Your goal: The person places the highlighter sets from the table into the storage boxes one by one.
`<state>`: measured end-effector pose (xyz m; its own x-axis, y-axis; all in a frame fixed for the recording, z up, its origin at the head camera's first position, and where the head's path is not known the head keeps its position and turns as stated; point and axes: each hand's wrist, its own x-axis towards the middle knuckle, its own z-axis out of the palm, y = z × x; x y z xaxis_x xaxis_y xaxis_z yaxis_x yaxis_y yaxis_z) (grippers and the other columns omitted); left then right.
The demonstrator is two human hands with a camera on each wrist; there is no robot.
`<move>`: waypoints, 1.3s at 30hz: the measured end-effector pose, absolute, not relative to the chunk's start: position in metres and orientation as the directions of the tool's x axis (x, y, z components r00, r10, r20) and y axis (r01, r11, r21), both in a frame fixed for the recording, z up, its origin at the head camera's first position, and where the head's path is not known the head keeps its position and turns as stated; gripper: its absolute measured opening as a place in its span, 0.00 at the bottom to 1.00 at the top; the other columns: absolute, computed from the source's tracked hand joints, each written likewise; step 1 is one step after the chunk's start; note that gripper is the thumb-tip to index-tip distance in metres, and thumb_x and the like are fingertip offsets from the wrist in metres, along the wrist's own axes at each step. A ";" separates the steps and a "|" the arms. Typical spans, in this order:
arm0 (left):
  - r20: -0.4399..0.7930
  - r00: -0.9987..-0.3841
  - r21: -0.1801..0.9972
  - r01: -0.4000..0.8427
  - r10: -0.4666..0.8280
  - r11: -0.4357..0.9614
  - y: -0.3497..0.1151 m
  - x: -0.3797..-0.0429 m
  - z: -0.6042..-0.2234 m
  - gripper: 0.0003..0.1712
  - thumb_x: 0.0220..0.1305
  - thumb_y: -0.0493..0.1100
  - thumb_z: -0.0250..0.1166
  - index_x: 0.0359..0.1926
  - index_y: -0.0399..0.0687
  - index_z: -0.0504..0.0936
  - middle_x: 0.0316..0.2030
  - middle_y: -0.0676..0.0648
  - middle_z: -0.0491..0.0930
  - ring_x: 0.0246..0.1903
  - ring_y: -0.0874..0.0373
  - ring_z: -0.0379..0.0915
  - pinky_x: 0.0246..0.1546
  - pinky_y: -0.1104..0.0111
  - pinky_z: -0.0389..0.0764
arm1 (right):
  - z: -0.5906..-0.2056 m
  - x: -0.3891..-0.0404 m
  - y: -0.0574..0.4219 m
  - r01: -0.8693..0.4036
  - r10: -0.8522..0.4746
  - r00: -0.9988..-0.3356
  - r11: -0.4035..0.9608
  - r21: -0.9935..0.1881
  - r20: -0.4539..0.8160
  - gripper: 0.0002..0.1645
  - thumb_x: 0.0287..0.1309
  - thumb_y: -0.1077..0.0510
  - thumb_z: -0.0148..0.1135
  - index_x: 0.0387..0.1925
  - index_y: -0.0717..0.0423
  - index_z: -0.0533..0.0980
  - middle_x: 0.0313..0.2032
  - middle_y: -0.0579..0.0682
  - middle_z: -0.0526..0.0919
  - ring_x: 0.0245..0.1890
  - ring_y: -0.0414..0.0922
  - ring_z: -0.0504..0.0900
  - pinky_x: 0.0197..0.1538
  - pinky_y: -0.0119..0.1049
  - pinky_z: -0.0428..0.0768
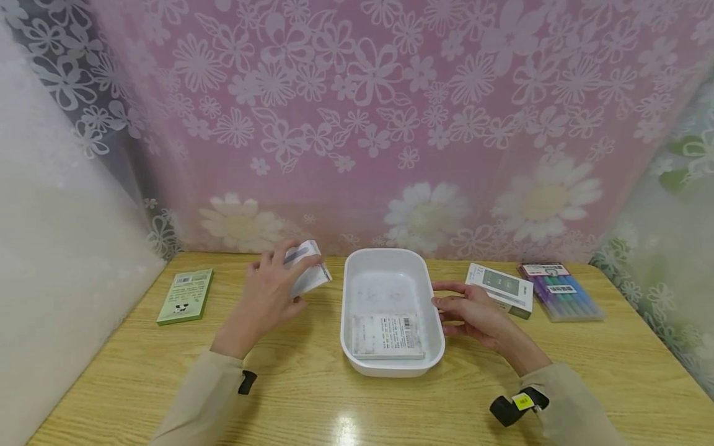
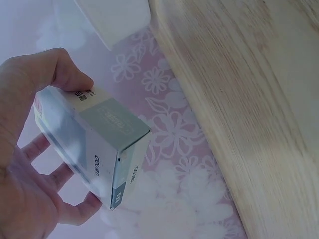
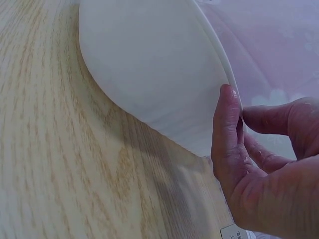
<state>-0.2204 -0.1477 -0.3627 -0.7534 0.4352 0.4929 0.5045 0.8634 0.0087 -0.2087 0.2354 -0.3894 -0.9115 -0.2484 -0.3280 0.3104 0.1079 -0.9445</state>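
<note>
The left hand (image 1: pixel 270 291) grips a cardboard box (image 1: pixel 310 282), partly finger-covered; the right hand (image 1: pixel 474 314) pinches a rounded plastic tray (image 1: pixel 385 288).

The tub (image 1: pixel 385 282) is white, the held box (image 2: pixel 92 144) white and pale blue-green, the backdrop (image 1: pixel 357 158) flowered white on pink.

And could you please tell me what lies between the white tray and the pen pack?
The head view shows the right hand, touching the tray, and then a white box.
</note>
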 end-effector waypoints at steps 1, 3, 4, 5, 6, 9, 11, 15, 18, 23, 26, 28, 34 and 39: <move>0.492 -0.754 0.014 0.508 0.437 0.861 -0.147 -0.220 -0.363 0.43 0.48 0.43 0.76 0.67 0.69 0.74 0.70 0.39 0.64 0.55 0.34 0.73 0.42 0.40 0.78 | -0.390 -0.209 0.236 0.309 -0.250 -0.912 0.106 -0.945 -0.326 0.39 0.71 0.54 0.61 0.76 0.61 0.58 0.45 0.47 0.89 0.40 0.42 0.88 0.39 0.36 0.88; 0.487 -0.756 0.024 0.512 0.438 0.858 -0.145 -0.221 -0.362 0.43 0.48 0.43 0.75 0.67 0.69 0.74 0.70 0.39 0.64 0.56 0.34 0.73 0.44 0.38 0.78 | -0.390 -0.209 0.236 0.305 -0.254 -0.912 0.106 -0.946 -0.323 0.39 0.71 0.54 0.61 0.75 0.61 0.58 0.45 0.47 0.89 0.40 0.42 0.88 0.39 0.35 0.88; 0.484 -0.758 0.029 0.514 0.438 0.857 -0.144 -0.221 -0.362 0.43 0.48 0.43 0.75 0.67 0.70 0.74 0.71 0.39 0.64 0.58 0.34 0.72 0.44 0.38 0.78 | -0.390 -0.209 0.236 0.304 -0.256 -0.912 0.105 -0.947 -0.321 0.39 0.71 0.54 0.61 0.75 0.61 0.58 0.45 0.47 0.89 0.40 0.42 0.88 0.39 0.35 0.88; 0.482 -0.758 0.033 0.516 0.439 0.856 -0.143 -0.221 -0.362 0.43 0.48 0.43 0.75 0.67 0.70 0.74 0.71 0.39 0.63 0.59 0.34 0.71 0.44 0.38 0.78 | -0.390 -0.209 0.236 0.303 -0.256 -0.912 0.105 -0.947 -0.320 0.39 0.72 0.54 0.61 0.75 0.62 0.58 0.45 0.47 0.89 0.40 0.42 0.88 0.39 0.35 0.88; 0.483 -0.758 0.033 0.517 0.439 0.855 -0.142 -0.222 -0.362 0.43 0.48 0.43 0.75 0.67 0.70 0.73 0.71 0.39 0.63 0.59 0.34 0.71 0.44 0.39 0.78 | -0.390 -0.209 0.236 0.303 -0.256 -0.912 0.104 -0.947 -0.320 0.39 0.71 0.54 0.61 0.75 0.62 0.58 0.44 0.47 0.89 0.40 0.42 0.88 0.39 0.35 0.88; 0.488 -0.751 0.037 0.527 0.445 0.849 -0.138 -0.223 -0.361 0.43 0.47 0.42 0.75 0.66 0.70 0.73 0.71 0.40 0.63 0.60 0.34 0.71 0.43 0.39 0.79 | -0.390 -0.209 0.236 0.304 -0.256 -0.912 0.102 -0.947 -0.320 0.39 0.71 0.53 0.61 0.75 0.62 0.58 0.44 0.47 0.89 0.39 0.41 0.88 0.38 0.35 0.88; 0.492 -0.744 0.040 0.537 0.451 0.843 -0.136 -0.224 -0.360 0.43 0.47 0.41 0.75 0.66 0.71 0.73 0.71 0.40 0.64 0.61 0.35 0.69 0.43 0.40 0.78 | -0.390 -0.209 0.236 0.304 -0.252 -0.913 0.104 -0.947 -0.321 0.39 0.71 0.53 0.62 0.76 0.62 0.58 0.44 0.47 0.89 0.39 0.41 0.88 0.38 0.35 0.88; 0.495 -0.736 0.043 0.550 0.461 0.834 -0.131 -0.224 -0.357 0.43 0.48 0.40 0.74 0.67 0.70 0.74 0.70 0.40 0.64 0.61 0.35 0.68 0.43 0.40 0.78 | -0.390 -0.209 0.236 0.303 -0.245 -0.914 0.115 -0.946 -0.322 0.40 0.71 0.53 0.61 0.76 0.61 0.58 0.45 0.47 0.89 0.39 0.42 0.88 0.39 0.35 0.88; 0.494 -0.734 0.039 0.554 0.466 0.832 -0.126 -0.224 -0.354 0.43 0.48 0.40 0.72 0.67 0.71 0.74 0.70 0.41 0.65 0.61 0.36 0.69 0.43 0.41 0.79 | -0.390 -0.209 0.236 0.306 -0.243 -0.914 0.117 -0.945 -0.326 0.39 0.71 0.53 0.61 0.76 0.61 0.58 0.45 0.47 0.89 0.39 0.42 0.88 0.39 0.35 0.88; 0.484 -0.734 0.065 0.573 0.477 0.817 -0.117 -0.224 -0.349 0.44 0.49 0.41 0.72 0.68 0.72 0.73 0.71 0.41 0.63 0.63 0.37 0.68 0.47 0.41 0.77 | -0.390 -0.209 0.236 0.305 -0.252 -0.913 0.106 -0.946 -0.322 0.39 0.71 0.54 0.61 0.76 0.62 0.58 0.45 0.47 0.89 0.39 0.42 0.88 0.39 0.35 0.88; 0.481 -0.732 0.079 0.584 0.482 0.808 -0.112 -0.224 -0.347 0.44 0.49 0.40 0.71 0.68 0.74 0.72 0.72 0.42 0.63 0.66 0.39 0.66 0.48 0.41 0.75 | -0.391 -0.209 0.235 0.307 -0.258 -0.911 0.101 -0.946 -0.323 0.40 0.71 0.54 0.62 0.76 0.62 0.57 0.44 0.47 0.89 0.39 0.42 0.88 0.39 0.35 0.88; 0.485 -0.727 0.080 0.590 0.486 0.803 -0.109 -0.224 -0.346 0.43 0.49 0.40 0.70 0.67 0.75 0.72 0.72 0.42 0.63 0.67 0.41 0.65 0.48 0.42 0.75 | -0.390 -0.209 0.235 0.308 -0.264 -0.909 0.099 -0.946 -0.323 0.40 0.71 0.53 0.62 0.76 0.62 0.57 0.45 0.46 0.89 0.39 0.42 0.88 0.39 0.35 0.88; 0.486 -0.712 0.082 0.615 0.508 0.784 -0.100 -0.227 -0.344 0.40 0.52 0.41 0.69 0.67 0.75 0.72 0.71 0.43 0.65 0.65 0.42 0.66 0.47 0.44 0.73 | -0.390 -0.209 0.234 0.307 -0.251 -0.912 0.105 -0.946 -0.324 0.40 0.71 0.53 0.62 0.76 0.62 0.57 0.45 0.47 0.89 0.39 0.41 0.88 0.38 0.35 0.88; 0.475 -0.707 0.079 0.627 0.524 0.775 -0.093 -0.228 -0.343 0.40 0.52 0.41 0.71 0.66 0.74 0.73 0.71 0.42 0.65 0.63 0.40 0.68 0.48 0.43 0.74 | -0.391 -0.209 0.235 0.308 -0.243 -0.913 0.109 -0.945 -0.326 0.40 0.71 0.53 0.62 0.76 0.61 0.57 0.45 0.47 0.89 0.39 0.42 0.88 0.38 0.35 0.88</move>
